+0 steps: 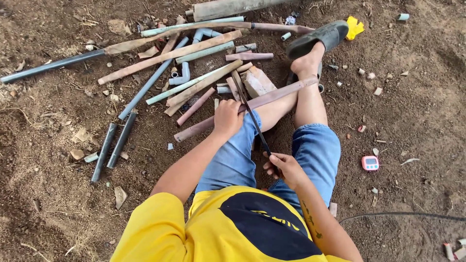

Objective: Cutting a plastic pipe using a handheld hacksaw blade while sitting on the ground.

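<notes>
On bare soil, left hand clamps a dusty pink pipe; right hand closes round a dark saw blade; small pink timer lies right.

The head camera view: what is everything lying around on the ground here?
Long pipe: one, dusty pink-brown, across the legs, pressed down by the left hand.
Saw blade: one, dark, thin, crossing that pipe, held by the right hand.
Pipe heap: many, grey, pale blue and dusty brown, with elbow joints, upper centre.
Dark pipes: two short, dark grey, left, side by side.
Brick piece: one, pinkish, beside the heap.
Timer: one, pink, small, right on the soil.
Yellow scrap: one, by the sandal.
Sandal: one, dark, on the foot.
Left hand: on the pipe.
Right hand: gripping the blade.
</notes>
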